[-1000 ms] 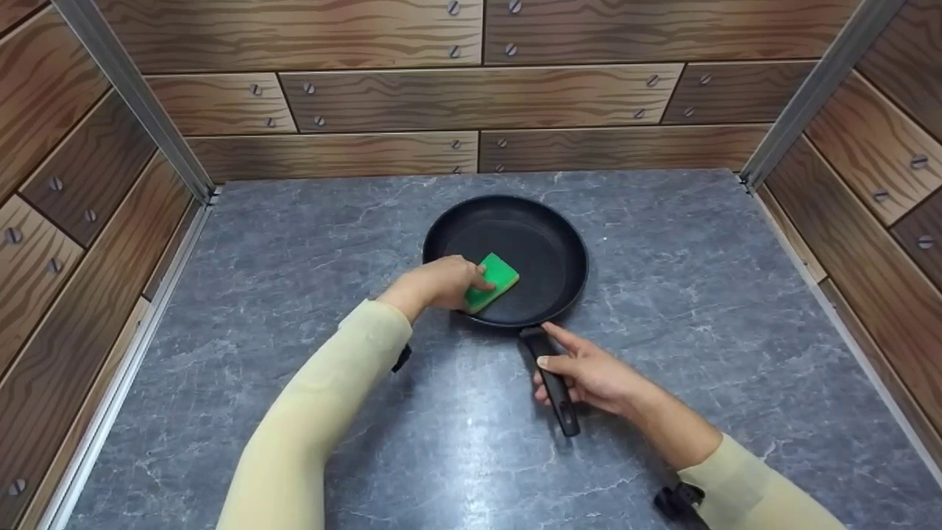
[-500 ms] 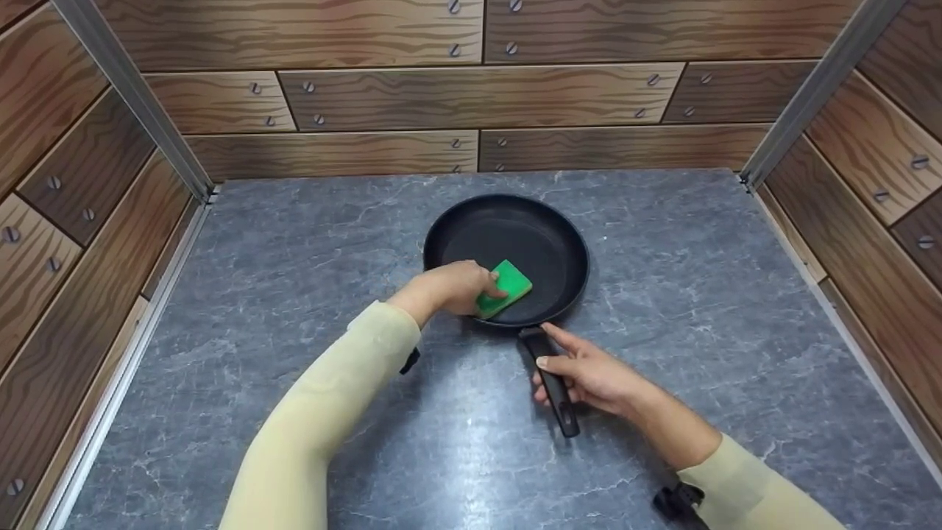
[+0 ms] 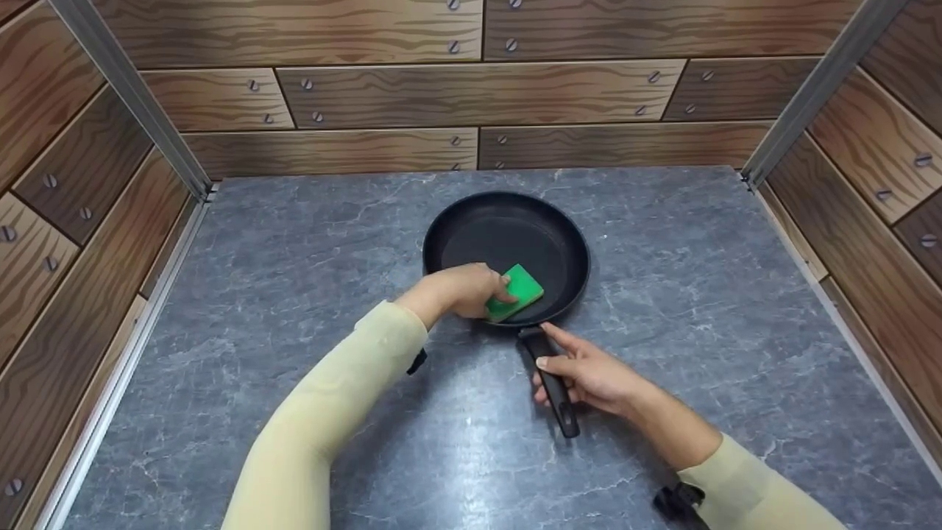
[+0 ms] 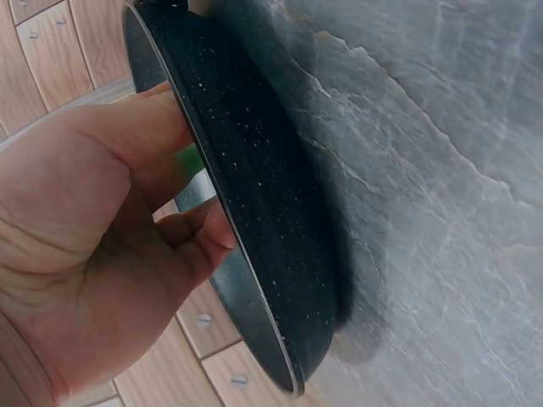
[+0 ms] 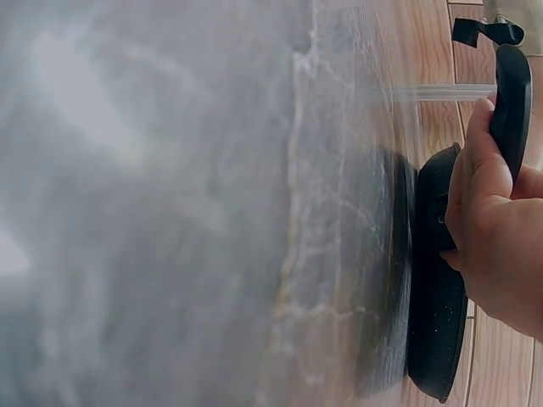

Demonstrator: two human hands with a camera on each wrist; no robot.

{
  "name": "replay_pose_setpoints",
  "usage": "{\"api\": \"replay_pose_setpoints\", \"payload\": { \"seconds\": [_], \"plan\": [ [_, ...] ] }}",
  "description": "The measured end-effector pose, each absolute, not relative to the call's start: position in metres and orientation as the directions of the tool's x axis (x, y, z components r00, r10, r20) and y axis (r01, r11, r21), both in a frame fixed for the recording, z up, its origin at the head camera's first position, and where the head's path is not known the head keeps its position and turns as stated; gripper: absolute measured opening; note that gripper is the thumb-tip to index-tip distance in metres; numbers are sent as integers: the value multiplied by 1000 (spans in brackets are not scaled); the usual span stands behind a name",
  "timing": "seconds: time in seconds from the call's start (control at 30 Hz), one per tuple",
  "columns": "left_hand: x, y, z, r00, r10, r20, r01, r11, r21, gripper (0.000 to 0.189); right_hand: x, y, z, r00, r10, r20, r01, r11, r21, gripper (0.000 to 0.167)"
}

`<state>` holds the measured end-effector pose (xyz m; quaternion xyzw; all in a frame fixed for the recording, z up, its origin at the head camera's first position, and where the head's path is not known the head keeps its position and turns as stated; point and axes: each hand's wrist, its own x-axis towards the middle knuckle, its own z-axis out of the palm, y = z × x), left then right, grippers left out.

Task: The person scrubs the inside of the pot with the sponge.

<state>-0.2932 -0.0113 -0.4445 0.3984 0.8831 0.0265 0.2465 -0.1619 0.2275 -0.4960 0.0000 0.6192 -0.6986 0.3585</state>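
A black frying pan rests on the grey marbled surface, its handle pointing toward me. Inside it, at the near left part, my left hand grips a green sponge with a yellowish underside. In the left wrist view the pan's speckled outer wall hides most of the sponge, and the fingers reach over the rim. My right hand holds the handle, thumb on top and index finger stretched toward the rim. The right wrist view shows that hand around the handle.
Wood-patterned walls enclose the surface at the back and both sides. Metal rails run along the corners. The marbled tabletop spreads around the pan. A black strap piece sits at the right sleeve.
My left hand and the sponge have slid rightward and slightly nearer along the pan's near side. My right hand keeps its hold on the handle, and the pan stays in place.
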Motion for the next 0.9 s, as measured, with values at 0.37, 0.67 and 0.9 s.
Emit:
{"api": "replay_pose_setpoints", "payload": {
  "seconds": [0.37, 0.67, 0.9],
  "plan": [
    [-291, -1, -443, -543, 717, -437, 709, 670, 219, 52, -162, 228, -496, -741, -501, -446, 502, 28, -865, 94],
    [-291, 7, -444, -536, 723, -436, 709, 666, 232, 54, -162, 227, -497, -741, -504, -443, 498, 30, -867, 93],
    [-293, 9, -447, -531, 741, -411, 702, 656, 277, 56, -162, 228, -497, -737, -516, -436, 493, 30, -869, 93]
  ]
}}
